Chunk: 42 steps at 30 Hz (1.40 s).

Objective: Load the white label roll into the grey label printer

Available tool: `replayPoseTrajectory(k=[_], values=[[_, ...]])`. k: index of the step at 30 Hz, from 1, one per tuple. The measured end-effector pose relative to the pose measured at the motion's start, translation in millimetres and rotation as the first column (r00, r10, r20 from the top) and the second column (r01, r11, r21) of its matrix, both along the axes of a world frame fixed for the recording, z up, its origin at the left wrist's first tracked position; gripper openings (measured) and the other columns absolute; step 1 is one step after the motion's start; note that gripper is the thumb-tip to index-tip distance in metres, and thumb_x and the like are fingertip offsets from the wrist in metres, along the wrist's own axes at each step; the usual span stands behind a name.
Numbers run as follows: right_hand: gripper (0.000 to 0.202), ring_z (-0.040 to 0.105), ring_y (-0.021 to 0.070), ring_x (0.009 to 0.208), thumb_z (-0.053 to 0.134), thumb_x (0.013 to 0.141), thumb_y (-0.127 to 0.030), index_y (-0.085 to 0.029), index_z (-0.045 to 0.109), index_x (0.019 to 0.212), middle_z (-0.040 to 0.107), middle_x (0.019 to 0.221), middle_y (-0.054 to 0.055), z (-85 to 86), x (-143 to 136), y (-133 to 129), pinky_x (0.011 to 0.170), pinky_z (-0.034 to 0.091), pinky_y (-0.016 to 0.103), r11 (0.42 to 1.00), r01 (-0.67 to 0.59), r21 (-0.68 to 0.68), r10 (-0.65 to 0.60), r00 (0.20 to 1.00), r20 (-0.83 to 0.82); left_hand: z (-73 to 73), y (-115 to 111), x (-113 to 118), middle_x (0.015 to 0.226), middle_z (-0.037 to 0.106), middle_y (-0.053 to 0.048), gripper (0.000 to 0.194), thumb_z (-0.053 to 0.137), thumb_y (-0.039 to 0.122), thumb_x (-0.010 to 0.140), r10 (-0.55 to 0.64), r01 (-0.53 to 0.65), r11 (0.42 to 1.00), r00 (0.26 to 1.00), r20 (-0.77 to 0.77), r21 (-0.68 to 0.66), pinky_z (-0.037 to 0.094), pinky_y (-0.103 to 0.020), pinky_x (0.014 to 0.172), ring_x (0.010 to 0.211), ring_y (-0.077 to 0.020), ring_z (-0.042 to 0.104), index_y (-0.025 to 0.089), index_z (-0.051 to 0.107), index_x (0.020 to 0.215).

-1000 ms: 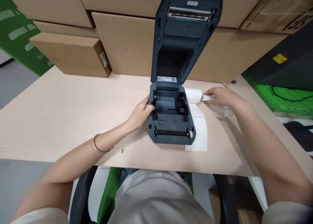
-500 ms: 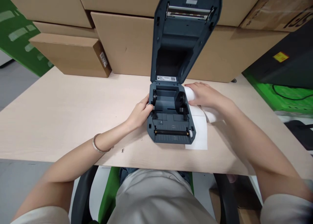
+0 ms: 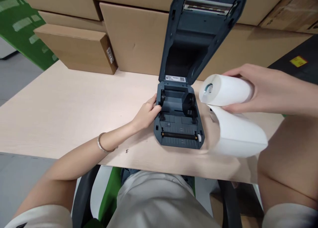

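Observation:
A dark grey label printer (image 3: 180, 122) stands on the table with its lid (image 3: 202, 35) raised, and its roll bay shows no roll inside. My left hand (image 3: 147, 113) grips the printer's left side, thumb on the upper rim. To the right of the printer, my right hand (image 3: 250, 85) is closed around a white label roll (image 3: 227, 90), held above the table with its hollow core facing the printer. A loose strip of labels (image 3: 240, 132) hangs from the roll and curls to the right. Something small and partly hidden lies behind the strip.
Large cardboard boxes (image 3: 136, 39) are stacked along the back of the table (image 3: 62, 115). A flatter carton (image 3: 74, 50) sits at the back left. A dark surface with a yellow label (image 3: 298, 61) is at the right. The table's front edge runs close to my body.
My right hand has lifted the label roll off the table, up and to the right, and its strip now hangs free. My left hand stays on the printer. The view has shifted slightly.

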State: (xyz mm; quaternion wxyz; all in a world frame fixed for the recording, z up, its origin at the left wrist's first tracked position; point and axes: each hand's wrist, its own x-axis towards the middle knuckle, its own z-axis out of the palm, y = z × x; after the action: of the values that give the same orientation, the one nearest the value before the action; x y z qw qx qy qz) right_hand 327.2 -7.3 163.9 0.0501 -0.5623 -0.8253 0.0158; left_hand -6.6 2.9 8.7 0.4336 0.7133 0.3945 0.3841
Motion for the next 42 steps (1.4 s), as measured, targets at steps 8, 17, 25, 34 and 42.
replayPoseTrajectory(k=[8, 17, 25, 34, 42], values=[[0.066, 0.068, 0.0395, 0.113, 0.076, 0.069, -0.046, -0.021, 0.070, 0.130, 0.074, 0.116, 0.013, -28.9, -95, 15, 0.111, 0.046, 0.057, 0.953, -0.295, 0.075, 0.295, 0.955, 0.007, 2.1, 1, 0, 0.158, 0.067, -0.013, 0.066, 0.046, 0.029, 0.092, 0.009, -0.009, 1.000, 1.000, -0.020, 0.004, 0.049, -0.047, 0.124, 0.144, -0.0346, 0.063, 0.012, 0.056, 0.155], [0.063, 0.068, 0.0388, 0.107, 0.075, 0.070, -0.047, -0.026, 0.071, 0.129, 0.073, 0.114, 0.012, -32.2, -105, 27, 0.094, 0.051, 0.049, 0.968, -0.251, -0.006, 0.251, 0.966, 0.062, -0.4, -2, -1, 0.148, 0.072, -0.012, 0.060, 0.048, 0.031, 0.095, 0.020, -0.019, 0.999, 1.000, 0.002, -0.033, 0.051, -0.047, 0.116, 0.132, -0.0343, 0.066, 0.016, 0.058, 0.152], [0.068, 0.069, 0.0394, 0.110, 0.076, 0.070, -0.053, -0.024, 0.071, 0.133, 0.074, 0.120, 0.012, -29.3, -102, 30, 0.091, 0.052, 0.047, 0.972, -0.233, -0.032, 0.233, 0.972, 0.006, 5.8, -3, -2, 0.144, 0.074, -0.012, 0.063, 0.044, 0.032, 0.096, 0.006, -0.006, 0.999, 1.000, -0.006, -0.050, 0.053, -0.045, 0.110, 0.124, -0.0330, 0.067, 0.016, 0.055, 0.156], [0.070, 0.066, 0.0413, 0.134, 0.078, 0.074, -0.049, -0.024, 0.070, 0.138, 0.076, 0.137, 0.012, -83.3, -89, 54, 0.120, 0.049, 0.062, 0.942, -0.307, -0.134, 0.295, 0.950, -0.101, 8.8, -3, 1, 0.144, 0.073, -0.013, 0.063, 0.043, 0.028, 0.092, 0.015, -0.016, 0.999, 0.999, -0.031, -0.035, 0.051, -0.046, 0.116, 0.127, -0.0328, 0.066, 0.012, 0.060, 0.150], [0.063, 0.067, 0.0426, 0.139, 0.047, 0.106, -0.057, -0.017, 0.068, 0.150, 0.070, 0.150, 0.019, -74.3, -102, -24, 0.123, 0.048, 0.070, 0.966, -0.257, 0.040, 0.259, 0.964, -0.062, 3.0, -2, 0, 0.151, 0.071, -0.011, 0.062, 0.045, 0.030, 0.095, -0.001, 0.001, 1.000, 1.000, 0.012, -0.018, 0.049, -0.046, 0.121, 0.136, -0.0323, 0.065, 0.015, 0.059, 0.153]])
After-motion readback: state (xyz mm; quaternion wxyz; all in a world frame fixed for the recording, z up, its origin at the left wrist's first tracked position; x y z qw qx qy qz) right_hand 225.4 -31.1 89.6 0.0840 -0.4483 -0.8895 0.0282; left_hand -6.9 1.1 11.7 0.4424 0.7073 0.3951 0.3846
